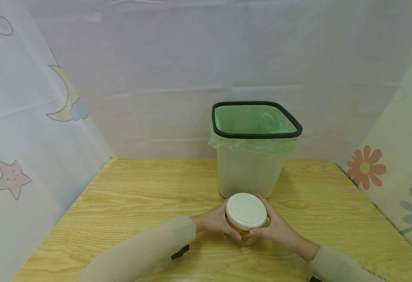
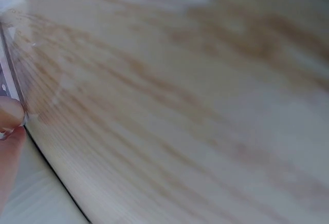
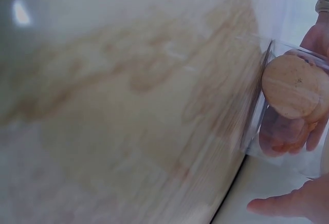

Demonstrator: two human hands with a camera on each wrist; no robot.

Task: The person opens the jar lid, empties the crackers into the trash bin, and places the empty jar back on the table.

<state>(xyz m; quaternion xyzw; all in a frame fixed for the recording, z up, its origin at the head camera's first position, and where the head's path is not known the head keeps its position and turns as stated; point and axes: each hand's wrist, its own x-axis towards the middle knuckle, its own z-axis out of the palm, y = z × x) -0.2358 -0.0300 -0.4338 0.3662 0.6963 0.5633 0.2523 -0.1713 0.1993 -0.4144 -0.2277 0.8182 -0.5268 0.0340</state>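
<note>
A clear jar (image 3: pixel 257 126) with a round white lid (image 1: pixel 246 210) is between my two hands, close over the wooden table. My left hand (image 1: pixel 214 220) grips its left side, the thumb toward the near side. From the right my right hand (image 1: pixel 278 231) holds it, thumb and fingers curved around the wall below the lid. Through the clear wall in the right wrist view, a flat round tan piece (image 3: pixel 291 86) shows inside. Only fingertips (image 2: pixel 10 113) and a strip of the jar show at the left edge of the left wrist view.
Right behind the jar stands a white bin (image 1: pixel 250 168) with a black rim and a green liner bag (image 1: pixel 252 119). The wooden table (image 1: pixel 149 184) reaches back to a pale cloth wall (image 1: pixel 139 78). Printed cloth (image 1: pixel 26 117) hangs on both sides.
</note>
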